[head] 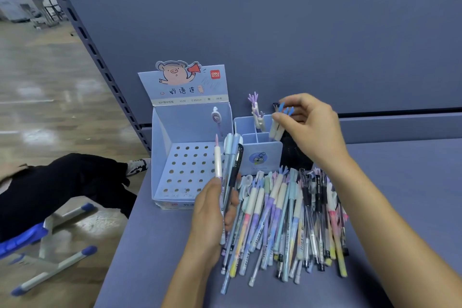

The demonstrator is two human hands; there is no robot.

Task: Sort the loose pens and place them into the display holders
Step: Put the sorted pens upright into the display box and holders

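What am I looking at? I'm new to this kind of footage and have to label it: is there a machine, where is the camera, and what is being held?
There is no machine here, just a person's two bare hands. The one picture comes from a camera worn on the person's head, looking forward and down.

The left hand grips a bundle of pens, held upright. The right hand pinches a couple of blue-topped pens at the small holder.

On the table lies a pile of loose pens still to sort. Left of the holder stands a cardboard display box whose floor has rows of holes for pens.
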